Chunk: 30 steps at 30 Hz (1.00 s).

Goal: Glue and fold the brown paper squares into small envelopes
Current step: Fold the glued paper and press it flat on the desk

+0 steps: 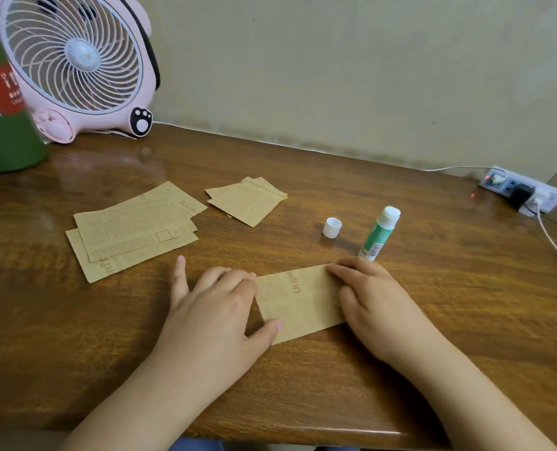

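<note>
A folded brown printed paper [303, 304] lies flat on the wooden table [433, 320] between my hands. My left hand [218, 304] rests on its left edge, fingertips bent down onto the edge, thumb pressing the lower left corner and little finger stretched out on the table. My right hand [375, 294] presses the paper's right edge, with the index finger lying along the upper right corner. An uncapped green and white glue stick [379, 234] lies just behind my right hand, and its white cap [332, 227] stands to its left.
A pile of flat brown paper sheets [130, 229] lies at the left, with some smaller folded brown pieces [248, 200] behind the middle. A pink fan [75, 60] and a green container [0, 131] stand at the back left. A power strip [521, 190] with cables sits at the back right.
</note>
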Each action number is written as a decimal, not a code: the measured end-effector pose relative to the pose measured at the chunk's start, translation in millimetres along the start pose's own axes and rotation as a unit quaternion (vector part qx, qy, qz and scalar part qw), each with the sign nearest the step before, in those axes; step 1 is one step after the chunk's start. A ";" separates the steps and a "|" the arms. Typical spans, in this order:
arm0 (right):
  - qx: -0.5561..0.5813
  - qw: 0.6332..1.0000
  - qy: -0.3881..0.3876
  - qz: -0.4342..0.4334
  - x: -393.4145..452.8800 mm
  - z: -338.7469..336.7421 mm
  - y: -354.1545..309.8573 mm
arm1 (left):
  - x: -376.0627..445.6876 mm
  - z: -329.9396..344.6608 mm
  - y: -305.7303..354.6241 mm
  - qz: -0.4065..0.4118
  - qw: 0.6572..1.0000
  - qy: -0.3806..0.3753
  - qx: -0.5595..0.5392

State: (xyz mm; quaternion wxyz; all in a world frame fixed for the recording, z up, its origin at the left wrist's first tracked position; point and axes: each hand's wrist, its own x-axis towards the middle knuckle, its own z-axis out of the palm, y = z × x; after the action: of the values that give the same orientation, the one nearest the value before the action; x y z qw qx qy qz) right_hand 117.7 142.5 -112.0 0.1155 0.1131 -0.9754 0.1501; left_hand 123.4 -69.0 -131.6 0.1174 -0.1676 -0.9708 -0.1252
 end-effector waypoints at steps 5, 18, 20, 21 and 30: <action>-0.031 0.998 -0.009 -0.047 3.3 11.7 -18.6 | -0.2 -5.5 4.3 -0.011 0.999 -0.039 -0.005; -0.007 1.000 0.004 -0.015 -22.0 2.8 -11.8 | -5.3 -1.2 2.5 0.008 0.999 0.025 0.033; -0.008 1.000 0.005 -0.029 -28.2 5.5 -22.1 | -7.7 -3.3 4.7 0.008 0.999 0.032 0.032; -0.011 1.000 0.002 -0.025 -28.6 6.8 -24.7 | -10.0 -4.7 6.5 0.011 0.999 0.034 0.029; 0.059 0.989 -0.093 -0.103 2.0 6.7 -18.7 | -38.5 -21.0 33.4 0.078 0.997 -0.010 -0.003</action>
State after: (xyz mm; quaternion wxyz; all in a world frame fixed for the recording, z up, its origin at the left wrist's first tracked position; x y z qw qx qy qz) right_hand 119.2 122.6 -112.7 0.0321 0.2327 -0.9546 0.1831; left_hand 174.4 -55.9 -115.5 0.1170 -0.2445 -0.9555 -0.1166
